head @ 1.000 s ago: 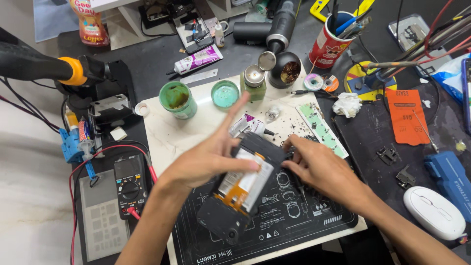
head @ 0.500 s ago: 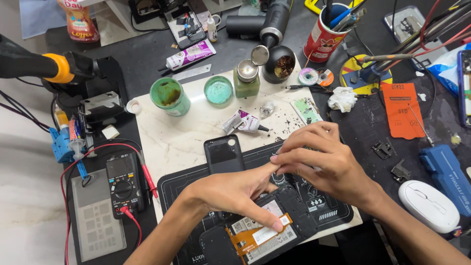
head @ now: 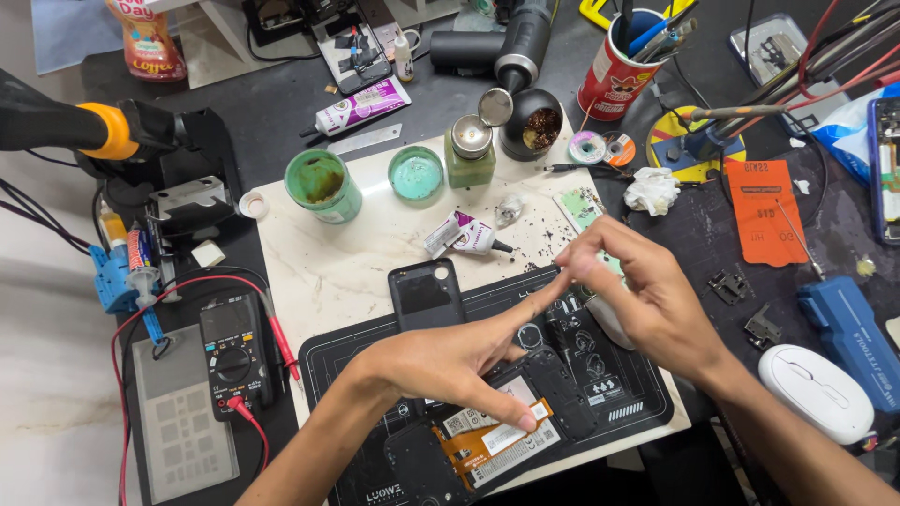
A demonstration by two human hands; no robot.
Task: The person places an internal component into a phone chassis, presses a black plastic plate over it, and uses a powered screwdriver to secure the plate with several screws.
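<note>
An opened phone (head: pixel 497 436) with its battery and an orange flex strip showing lies on a black work mat (head: pixel 375 375) near the front edge. My left hand (head: pixel 450 361) rests on it, thumb pressed on the battery label, index finger stretched up and right. My right hand (head: pixel 647 300) hovers above the mat's right part with its fingertips pinched together, touching the left index fingertip. I see nothing between the pinched fingers. The phone's black back cover (head: pixel 427 295) lies flat just above my left hand.
Behind the mat on a white slab (head: pixel 328 272) lie a glue tube (head: pixel 464 234), two green cups (head: pixel 323 186) and a small bottle (head: pixel 469 150). A multimeter (head: pixel 234 351) sits left, a white mouse (head: pixel 816 394) and blue box (head: pixel 848 328) right, a red can of tools (head: pixel 619 66) at the back.
The phone came down from upright onto the mat and the back cover now lies apart. My right hand lifted off the phone with pinched fingers; my left index finger reached up to it.
</note>
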